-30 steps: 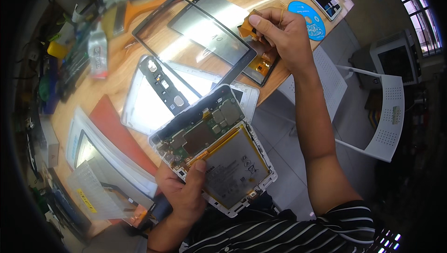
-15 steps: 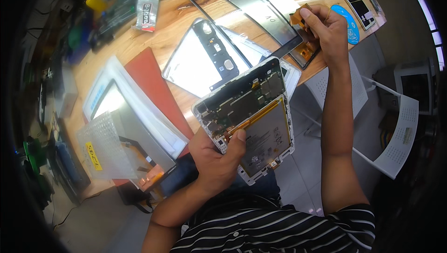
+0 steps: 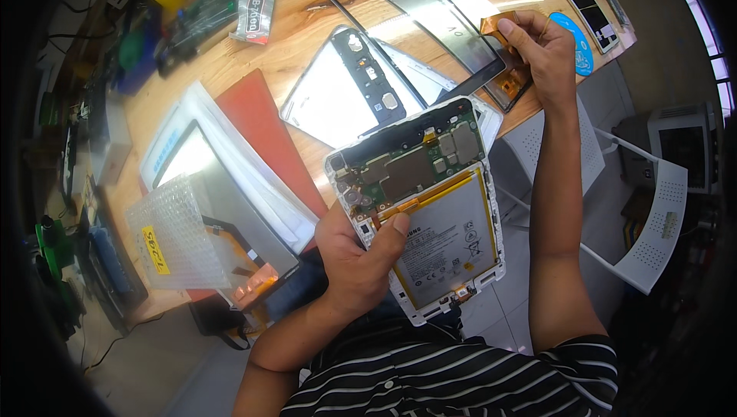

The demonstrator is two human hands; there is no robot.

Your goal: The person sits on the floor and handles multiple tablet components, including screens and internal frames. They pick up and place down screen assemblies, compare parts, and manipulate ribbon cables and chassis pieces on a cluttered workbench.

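My left hand [image 3: 357,256] grips an opened tablet [image 3: 445,233] by its left edge, thumb on top. The tablet is tilted, with its green circuit board [image 3: 418,167] and large grey battery [image 3: 453,236] facing up. Over the table's right side, my right hand [image 3: 543,52] pinches an orange flex cable [image 3: 497,24] between thumb and fingers. Just below that hand lies a dark panel end with copper-coloured parts [image 3: 508,85]; whether the cable joins it is hidden. A black-rimmed glass panel [image 3: 482,77] and a grey display panel [image 3: 441,14] lie beside the hand.
A white back cover [image 3: 318,91] with a black strip lies behind the tablet. To the left are a red mat [image 3: 269,121], white sleeves and a bubble-wrapped screen [image 3: 176,236]. A glue tube [image 3: 255,8] lies farther back. White chairs [image 3: 652,225] stand at right.
The tablet in my left hand has shifted slightly right and turned its inside more toward view. My right hand keeps its pinch on the flex cable, almost unmoved.
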